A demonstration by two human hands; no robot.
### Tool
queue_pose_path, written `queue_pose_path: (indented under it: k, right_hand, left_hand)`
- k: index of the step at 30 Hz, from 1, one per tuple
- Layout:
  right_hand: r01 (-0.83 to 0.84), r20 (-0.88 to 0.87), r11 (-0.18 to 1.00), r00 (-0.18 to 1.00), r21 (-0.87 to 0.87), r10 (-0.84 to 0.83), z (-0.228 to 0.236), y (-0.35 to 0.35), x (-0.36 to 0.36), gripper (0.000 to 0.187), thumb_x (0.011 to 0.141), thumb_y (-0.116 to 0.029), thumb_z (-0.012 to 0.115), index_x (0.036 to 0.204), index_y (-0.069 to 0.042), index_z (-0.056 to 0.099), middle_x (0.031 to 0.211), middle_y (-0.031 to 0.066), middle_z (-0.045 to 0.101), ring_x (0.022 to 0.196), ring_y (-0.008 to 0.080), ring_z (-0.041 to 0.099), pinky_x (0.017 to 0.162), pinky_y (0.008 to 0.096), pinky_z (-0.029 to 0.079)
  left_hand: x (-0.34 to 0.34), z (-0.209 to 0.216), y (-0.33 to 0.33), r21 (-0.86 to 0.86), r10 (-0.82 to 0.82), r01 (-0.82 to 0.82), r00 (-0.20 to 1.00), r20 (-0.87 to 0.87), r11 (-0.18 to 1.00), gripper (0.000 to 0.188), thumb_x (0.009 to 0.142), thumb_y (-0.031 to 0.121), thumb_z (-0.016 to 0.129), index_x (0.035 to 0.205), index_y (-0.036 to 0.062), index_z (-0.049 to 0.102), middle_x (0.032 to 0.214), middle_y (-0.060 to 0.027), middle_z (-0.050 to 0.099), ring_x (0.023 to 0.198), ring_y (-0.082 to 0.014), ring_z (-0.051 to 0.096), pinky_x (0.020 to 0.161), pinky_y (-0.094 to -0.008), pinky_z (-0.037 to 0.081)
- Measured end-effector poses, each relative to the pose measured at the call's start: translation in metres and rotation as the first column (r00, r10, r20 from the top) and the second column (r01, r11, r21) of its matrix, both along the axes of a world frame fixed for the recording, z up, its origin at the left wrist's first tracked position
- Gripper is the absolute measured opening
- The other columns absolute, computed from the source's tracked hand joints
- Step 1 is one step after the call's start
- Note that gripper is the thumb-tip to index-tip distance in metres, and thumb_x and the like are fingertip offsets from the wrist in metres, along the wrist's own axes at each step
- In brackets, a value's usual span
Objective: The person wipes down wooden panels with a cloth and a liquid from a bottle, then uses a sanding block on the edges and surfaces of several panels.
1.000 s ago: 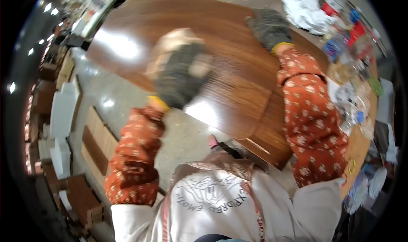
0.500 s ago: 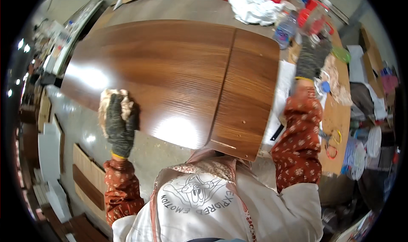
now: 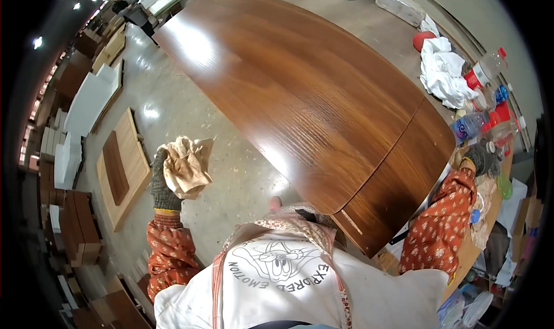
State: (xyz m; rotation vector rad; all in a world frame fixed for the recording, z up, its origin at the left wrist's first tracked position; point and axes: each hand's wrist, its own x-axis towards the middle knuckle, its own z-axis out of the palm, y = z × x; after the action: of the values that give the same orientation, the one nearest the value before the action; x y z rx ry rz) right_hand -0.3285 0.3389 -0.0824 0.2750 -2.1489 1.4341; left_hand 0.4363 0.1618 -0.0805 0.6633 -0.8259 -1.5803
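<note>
My left hand (image 3: 164,182), in a dark grey knit glove, is closed around a crumpled beige cloth (image 3: 187,166). It hangs over the floor, left of the table and apart from the panel. A glossy brown wood-grain panel (image 3: 311,98) lies on the table, with a groove across its right part and a pale slot near its near corner. At the panel's right end my right hand (image 3: 478,157), gloved alike, reaches among plastic bottles. A clear bottle with a blue label (image 3: 468,126) stands just beyond it. The fingers of this hand are partly hidden, so its grip is unclear.
Crumpled white cloth (image 3: 444,72) and a red-capped bottle (image 3: 487,68) sit along the table's far right. A blue cap (image 3: 475,216) lies near my right forearm. Wooden boards (image 3: 124,167) lean at the left. A person (image 3: 130,8) stands far back left.
My left hand has come off the panel with the beige cloth, out over the floor. My right hand stays among the bottles. The view has turned, so the panel appears slanted.
</note>
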Motion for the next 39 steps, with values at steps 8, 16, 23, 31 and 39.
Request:
queue_pose_path:
  k: [8, 16, 23, 31, 39]
  right_hand:
    - [-0.465, -0.464, 0.864, 0.819, -0.196, 0.336, 0.109, -0.037, 0.106, 0.030, 0.083, -0.013, 0.062, 0.111, -0.005, 0.064, 0.099, 0.0081, 0.065, 0.085, 0.0228, 0.063, 0.081, 0.0306, 0.051]
    - [-0.928, 0.008, 0.358, 0.359, -0.106, 0.933, 0.118, -0.093, 0.267, 0.042, 0.087, -0.010, 0.064, 0.126, -0.002, 0.053, 0.117, 0.0092, 0.060, 0.106, 0.0176, 0.057, 0.094, 0.0311, 0.046]
    - [-0.943, 0.180, 0.149, 0.098, -0.297, 0.979, 0.038, -0.117, 0.241, 0.056, 0.085, -0.011, 0.067, 0.135, -0.006, 0.041, 0.116, 0.0114, 0.058, 0.108, 0.0226, 0.058, 0.093, 0.0354, 0.049]
    - [-0.445, 0.211, -0.064, 0.289, 0.893, 0.934, 0.115, -0.140, 0.304, 0.070, 0.071, -0.017, 0.070, 0.136, -0.021, 0.044, 0.104, 0.0101, 0.061, 0.100, 0.0297, 0.059, 0.082, 0.0422, 0.048]
    - [-0.162, 0.154, -0.101, 0.360, 0.982, 0.920, 0.129, -0.172, 0.332, 0.068, 0.073, -0.012, 0.065, 0.137, -0.025, 0.044, 0.093, 0.0095, 0.059, 0.091, 0.0284, 0.059, 0.078, 0.0439, 0.045]
  left_hand:
    - [-0.032, 0.011, -0.012, -0.105, -0.032, 0.061, 0.964, 0.263, 0.993, 0.030, 0.095, 0.021, 0.052, 0.116, 0.0002, 0.056, 0.113, -0.0123, 0.060, 0.105, -0.0222, 0.058, 0.095, -0.0342, 0.046]
    - [-0.081, 0.004, -0.020, 0.013, -0.073, 0.072, 0.990, 0.120, 0.997, 0.032, 0.099, 0.024, 0.045, 0.120, 0.0005, 0.050, 0.114, -0.0106, 0.058, 0.105, -0.0197, 0.057, 0.093, -0.0333, 0.048]
    - [-0.057, -0.014, -0.025, -0.073, -0.021, 0.044, 0.956, 0.292, 0.996, 0.035, 0.100, 0.022, 0.042, 0.126, -0.0001, 0.047, 0.123, -0.0117, 0.055, 0.112, -0.0201, 0.055, 0.097, -0.0331, 0.046]
    - [0.005, -0.057, -0.028, -0.190, 0.232, -0.143, 0.745, 0.625, 0.971, 0.032, 0.100, 0.019, 0.039, 0.124, -0.0016, 0.048, 0.121, -0.0109, 0.056, 0.108, -0.0191, 0.055, 0.095, -0.0308, 0.046]
    - [-0.001, -0.045, -0.021, -0.238, 0.251, -0.081, 0.287, 0.924, 0.968, 0.033, 0.101, 0.021, 0.036, 0.124, -0.0010, 0.048, 0.125, -0.0092, 0.054, 0.111, -0.0208, 0.054, 0.097, -0.0327, 0.044]
